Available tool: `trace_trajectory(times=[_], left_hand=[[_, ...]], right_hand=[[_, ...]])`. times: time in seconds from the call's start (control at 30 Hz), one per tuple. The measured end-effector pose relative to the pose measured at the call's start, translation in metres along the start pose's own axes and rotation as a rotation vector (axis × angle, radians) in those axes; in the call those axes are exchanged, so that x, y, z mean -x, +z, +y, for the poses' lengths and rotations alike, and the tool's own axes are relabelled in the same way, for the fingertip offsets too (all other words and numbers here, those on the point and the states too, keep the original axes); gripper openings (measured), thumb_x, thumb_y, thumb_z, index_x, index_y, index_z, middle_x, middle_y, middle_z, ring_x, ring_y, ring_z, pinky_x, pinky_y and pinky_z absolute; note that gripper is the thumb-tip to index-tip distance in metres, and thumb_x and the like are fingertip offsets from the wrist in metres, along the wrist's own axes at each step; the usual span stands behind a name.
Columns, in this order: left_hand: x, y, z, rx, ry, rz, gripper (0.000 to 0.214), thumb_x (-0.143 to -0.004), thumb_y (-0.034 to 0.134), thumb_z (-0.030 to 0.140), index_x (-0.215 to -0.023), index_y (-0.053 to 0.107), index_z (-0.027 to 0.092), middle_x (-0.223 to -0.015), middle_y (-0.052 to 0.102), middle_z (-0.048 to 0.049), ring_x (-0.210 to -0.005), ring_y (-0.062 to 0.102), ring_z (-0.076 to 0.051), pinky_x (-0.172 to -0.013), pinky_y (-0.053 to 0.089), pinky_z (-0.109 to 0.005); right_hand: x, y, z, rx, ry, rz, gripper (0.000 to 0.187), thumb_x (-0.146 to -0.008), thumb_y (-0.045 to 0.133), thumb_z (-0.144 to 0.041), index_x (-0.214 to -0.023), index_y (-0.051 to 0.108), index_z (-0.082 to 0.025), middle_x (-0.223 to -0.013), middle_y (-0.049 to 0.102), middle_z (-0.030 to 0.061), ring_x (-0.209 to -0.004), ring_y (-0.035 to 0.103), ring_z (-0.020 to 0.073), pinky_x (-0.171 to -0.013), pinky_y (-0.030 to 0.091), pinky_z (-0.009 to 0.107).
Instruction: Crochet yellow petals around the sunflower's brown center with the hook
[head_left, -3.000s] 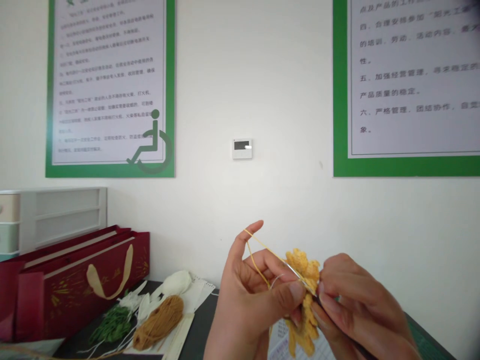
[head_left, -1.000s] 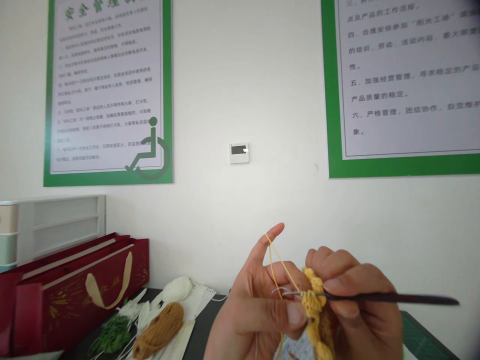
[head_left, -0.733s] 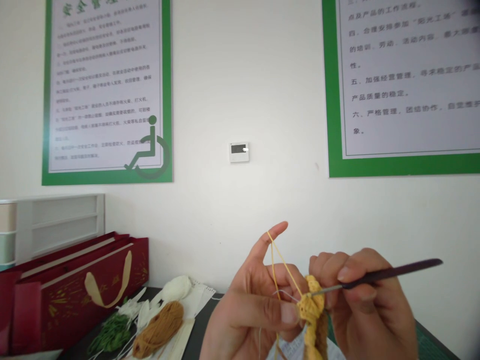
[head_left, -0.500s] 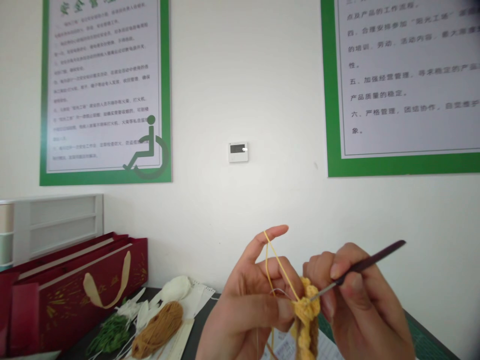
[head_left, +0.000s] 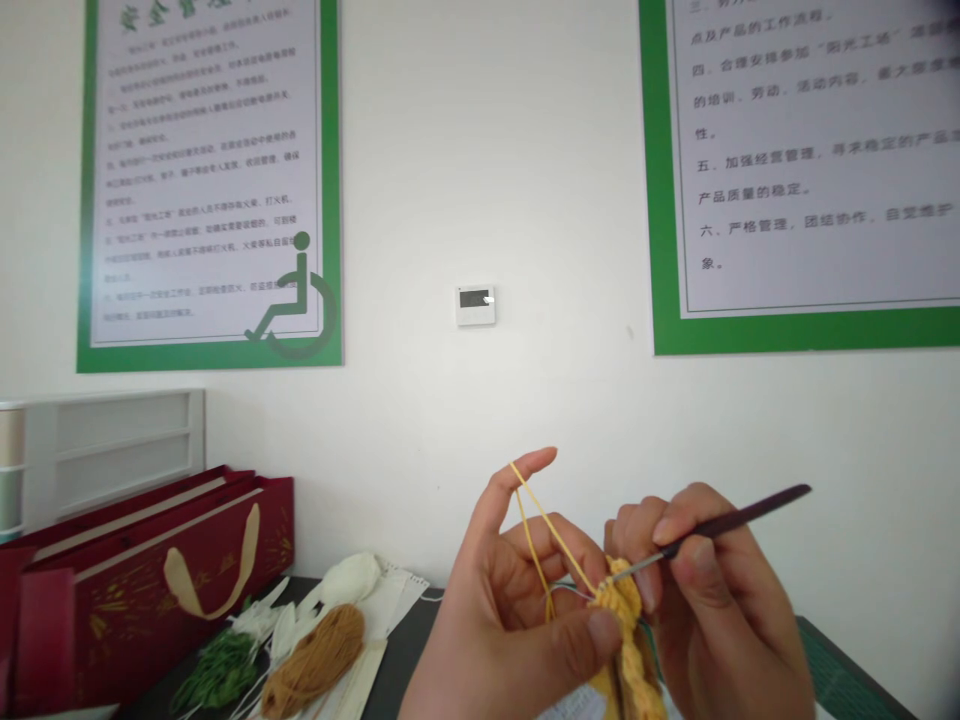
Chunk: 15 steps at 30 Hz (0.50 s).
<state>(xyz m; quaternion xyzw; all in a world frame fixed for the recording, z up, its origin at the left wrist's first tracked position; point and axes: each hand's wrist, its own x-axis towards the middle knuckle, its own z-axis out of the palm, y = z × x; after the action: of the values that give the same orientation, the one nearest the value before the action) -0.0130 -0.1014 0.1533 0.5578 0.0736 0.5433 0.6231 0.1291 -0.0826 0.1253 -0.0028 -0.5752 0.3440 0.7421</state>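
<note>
My left hand [head_left: 517, 610] pinches a yellow crochet piece [head_left: 628, 625] between thumb and fingers. Over its raised index finger runs a strand of yellow yarn [head_left: 551, 530], stretched down to the top edge of the work. In my right hand [head_left: 720, 590] is a crochet hook [head_left: 739, 518] with a dark handle, held like a pen. The metal shaft points down and left, its tip at the upper stitches; whether it sits inside a loop I cannot tell. A thin pale thread loops beside the stitches. Brown shows along part of the piece, and my fingers hide some of it.
To the left lie a brown yarn skein [head_left: 315, 660], a green yarn bundle [head_left: 217, 668] and white yarn [head_left: 352, 578]. Behind them stand a dark red gift bag [head_left: 172, 600] and a white drawer unit [head_left: 127, 435]. A green mat [head_left: 847, 675] lies at right.
My left index finger has shifted slightly left with the yarn. The left thumb has moved right across the crochet piece, which has turned a little. The hook's shaft has risen to the upper edge.
</note>
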Motion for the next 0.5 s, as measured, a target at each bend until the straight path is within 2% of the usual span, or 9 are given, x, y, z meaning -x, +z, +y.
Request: trace_trajectory(times=[0.13,0.3,0.5], left_hand=[[0.0008,-0.001,0.004,-0.006,-0.03,-0.031,0.094,-0.071,0.082,0.006,-0.149,0.036,0.031,-0.081,0.064,0.0,-0.071,0.062,-0.015,-0.059,0.04,-0.024],[0.0005,0.001,0.0073,0.013,-0.09,-0.074,0.097,-0.066,0.082,0.004,-0.15,0.039,0.029,-0.078,0.064,0.0002,-0.07,0.061,-0.016,-0.06,0.039,-0.025],[-0.001,0.0016,0.0058,0.041,-0.081,-0.071,0.1,-0.063,0.081,0.004,-0.15,0.04,0.029,-0.077,0.064,-0.0001,-0.066,0.055,-0.014,-0.061,0.038,-0.027]], right_hand=[[0.0008,-0.0047,0.0002,-0.022,0.023,-0.052,0.018,-0.103,0.048,-0.037,-0.096,0.06,-0.026,-0.065,0.052,-0.0013,-0.06,0.048,0.0141,-0.056,0.043,0.027],[0.0022,-0.0032,-0.0031,-0.103,0.136,-0.073,0.021,-0.102,0.048,-0.042,-0.092,0.058,-0.026,-0.065,0.048,-0.0021,-0.058,0.043,0.0132,-0.056,0.04,0.027],[0.0008,0.0008,-0.0033,-0.15,0.19,-0.087,0.02,-0.102,0.047,-0.041,-0.093,0.058,-0.027,-0.065,0.046,-0.0033,-0.058,0.041,0.0123,-0.056,0.038,0.027]])
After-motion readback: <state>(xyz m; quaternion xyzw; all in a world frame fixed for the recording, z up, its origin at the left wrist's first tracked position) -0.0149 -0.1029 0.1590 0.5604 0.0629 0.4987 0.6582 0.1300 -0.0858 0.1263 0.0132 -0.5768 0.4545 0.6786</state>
